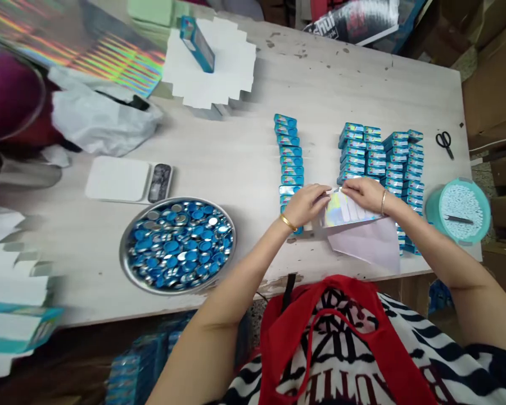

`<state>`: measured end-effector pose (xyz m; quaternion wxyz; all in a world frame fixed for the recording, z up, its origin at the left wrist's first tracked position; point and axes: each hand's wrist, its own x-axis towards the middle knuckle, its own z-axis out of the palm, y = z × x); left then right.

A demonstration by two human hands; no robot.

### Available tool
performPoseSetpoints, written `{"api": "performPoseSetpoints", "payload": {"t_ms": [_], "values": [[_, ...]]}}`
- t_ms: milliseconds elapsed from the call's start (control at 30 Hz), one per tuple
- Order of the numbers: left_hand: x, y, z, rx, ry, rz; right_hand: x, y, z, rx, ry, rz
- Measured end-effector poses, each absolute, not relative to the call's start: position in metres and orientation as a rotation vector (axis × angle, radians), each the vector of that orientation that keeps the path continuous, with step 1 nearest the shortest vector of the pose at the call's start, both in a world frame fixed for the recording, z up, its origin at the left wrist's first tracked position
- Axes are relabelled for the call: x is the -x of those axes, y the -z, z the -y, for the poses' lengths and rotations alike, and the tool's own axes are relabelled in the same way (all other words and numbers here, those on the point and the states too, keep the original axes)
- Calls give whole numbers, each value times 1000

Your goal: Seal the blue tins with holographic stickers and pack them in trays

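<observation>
A shiny holographic sticker sheet (341, 210) with pale label shapes is between my hands near the table's front edge. My right hand (366, 194) is closed on its upper edge, fingertips pinched. My left hand (306, 205) has its fingers bent together at the sheet's left corner; whether a loose sticker is between them is too small to tell. White backing paper (371, 244) hangs below the sheet. Beside my left hand runs a column of small blue boxes (292, 160), partly covered by that hand. Stacked blue boxes (375, 154) stand beyond my right hand and forearm.
A metal tray (124, 261) of blue and silver tins lies left, near a digital scale (120, 179). At the right are a teal tub (434, 205) of white pieces and black scissors (445, 144). White cartons (231, 56) with a blue box on top stand at the back.
</observation>
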<state>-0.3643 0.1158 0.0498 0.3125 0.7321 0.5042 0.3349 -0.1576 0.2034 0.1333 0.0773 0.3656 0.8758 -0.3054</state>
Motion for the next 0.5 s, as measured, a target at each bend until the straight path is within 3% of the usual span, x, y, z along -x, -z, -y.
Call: {"api": "performPoseSetpoints", "payload": {"t_ms": [267, 500], "values": [[289, -31, -158, -2238, -950, -1527, 99, -93, -253, -1322, 1430, -2509], [266, -43, -134, -2066, -1146, -1313, 60, -66, -280, -1475, 1228, -2473]]}}
